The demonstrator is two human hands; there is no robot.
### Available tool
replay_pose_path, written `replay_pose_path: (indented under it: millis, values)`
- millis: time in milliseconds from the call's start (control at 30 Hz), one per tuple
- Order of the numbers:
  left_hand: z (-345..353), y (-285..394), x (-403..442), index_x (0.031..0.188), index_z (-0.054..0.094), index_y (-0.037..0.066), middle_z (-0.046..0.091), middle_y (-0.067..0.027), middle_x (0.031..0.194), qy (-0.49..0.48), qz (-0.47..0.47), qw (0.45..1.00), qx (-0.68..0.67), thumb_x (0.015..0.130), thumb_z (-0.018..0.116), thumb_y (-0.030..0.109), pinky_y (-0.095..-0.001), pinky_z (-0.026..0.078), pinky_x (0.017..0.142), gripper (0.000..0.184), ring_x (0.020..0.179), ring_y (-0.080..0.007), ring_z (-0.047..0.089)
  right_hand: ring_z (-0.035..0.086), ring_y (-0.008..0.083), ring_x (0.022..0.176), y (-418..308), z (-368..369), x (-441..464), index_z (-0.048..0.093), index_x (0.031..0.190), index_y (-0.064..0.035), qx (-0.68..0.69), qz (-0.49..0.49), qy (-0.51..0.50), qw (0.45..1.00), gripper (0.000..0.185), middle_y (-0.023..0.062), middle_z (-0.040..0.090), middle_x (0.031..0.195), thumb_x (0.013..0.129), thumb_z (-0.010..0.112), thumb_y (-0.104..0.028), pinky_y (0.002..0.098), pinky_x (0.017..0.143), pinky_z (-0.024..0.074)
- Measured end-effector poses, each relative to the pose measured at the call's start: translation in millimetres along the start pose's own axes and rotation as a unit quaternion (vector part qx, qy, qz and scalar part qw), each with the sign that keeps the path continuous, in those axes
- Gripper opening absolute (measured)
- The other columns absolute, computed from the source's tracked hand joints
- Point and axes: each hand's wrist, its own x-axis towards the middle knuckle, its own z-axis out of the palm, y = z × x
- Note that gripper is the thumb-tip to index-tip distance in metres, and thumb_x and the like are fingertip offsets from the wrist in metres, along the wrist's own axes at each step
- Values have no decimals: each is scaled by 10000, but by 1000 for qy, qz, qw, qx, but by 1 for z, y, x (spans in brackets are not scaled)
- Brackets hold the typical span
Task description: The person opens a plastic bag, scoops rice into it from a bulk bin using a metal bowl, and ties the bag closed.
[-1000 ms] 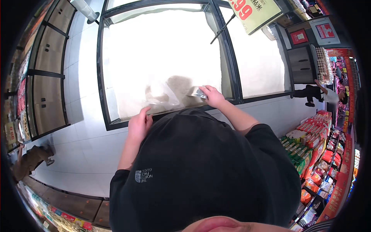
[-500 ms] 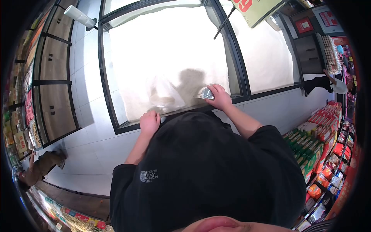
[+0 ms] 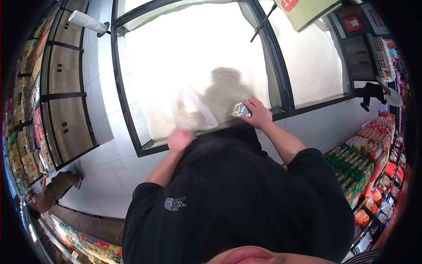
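White grains, looking like rice, fill a black-framed bin (image 3: 193, 53). On the grains near the bin's front edge lies a clear plastic bag (image 3: 200, 116), its contents hard to make out. My left hand (image 3: 180, 139) is at that edge, just below the bag; motion smears it and hides its fingers. To the right of the bag, my right hand (image 3: 258, 113) has its fingers closed on a shiny metal scoop (image 3: 241, 110), low over the grains. A dark shadow falls beyond the bag and scoop.
A second grain bin (image 3: 310, 66) adjoins on the right, with a price sign (image 3: 307, 11) above. A bag roll (image 3: 86, 21) stands at upper left. Stacked packages (image 3: 351, 163) lie at right. One person (image 3: 59, 189) is at left, another (image 3: 378, 93) at far right.
My left hand has moved right along the bin's front edge, nearer the bag. My right hand and the scoop have shifted slightly right in view, as the whole view has shifted too.
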Motion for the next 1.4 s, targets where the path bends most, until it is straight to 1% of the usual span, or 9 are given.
replay_pose_path:
  millis: [133,233,367,467,533,1033,1133,1233,1400]
  values:
    - [-7,4,5,886,749,44,718,-216,913,-86,-56,995,12,902,548,341,-524,560,794,359,874,-417,689,324,310,1517,-4,-5,0,444,1544,-297,-11,12,-22,1000,772,49,418,1597,877,649,-627,427,1212,354]
    - [-19,12,8,921,754,47,721,-229,933,-131,-95,987,21,892,545,366,-527,565,801,382,888,-431,693,357,296,1496,-2,0,2,489,1511,-303,-20,-7,7,1000,759,62,446,1571,856,690,-631,436,1163,421]
    - [-25,18,9,918,754,61,722,-229,937,-130,-107,985,23,886,546,376,-532,571,802,379,882,-438,698,340,309,1509,-1,-4,5,486,1515,-302,-20,-1,-44,999,675,34,428,1596,907,622,-561,424,1206,367]
    - [-28,20,10,931,762,42,728,-195,990,-173,-103,978,50,901,522,356,-499,575,836,397,950,-378,696,370,316,1493,3,-1,8,539,1476,-296,-14,-8,-67,998,582,25,463,1573,926,600,-477,428,1196,382]
    - [-25,17,10,935,762,46,727,-190,991,-161,-99,981,44,900,526,353,-497,576,830,389,945,-375,696,387,320,1483,3,1,6,568,1450,-291,-12,-17,-46,999,538,23,485,1557,931,584,-430,430,1188,393]
    - [-20,19,8,870,757,62,723,-161,964,-140,-110,980,91,894,542,344,-486,585,806,355,930,-344,704,417,369,1453,14,12,11,558,1459,-273,-16,-58,-44,997,569,57,507,1530,919,576,-453,449,1164,418]
    - [-18,17,5,878,742,64,722,-147,969,-120,-104,983,87,887,542,330,-485,582,810,333,934,-338,699,365,368,1486,13,8,12,540,1474,-281,-9,-53,-65,996,583,51,496,1540,926,572,-479,459,1176,397]
    - [-21,20,4,883,720,68,718,-131,991,-100,-98,986,87,876,543,305,-489,578,805,296,937,-341,692,329,364,1499,21,17,20,527,1485,-258,6,-53,-91,994,651,70,487,1544,904,611,-539,476,1186,371]
    - [-15,16,4,916,690,84,714,-116,1003,-69,-84,992,59,885,537,286,-491,569,804,255,942,-334,690,460,360,1382,47,18,59,485,1530,-177,38,-156,-174,971,895,182,489,1499,788,796,-568,443,1109,450]
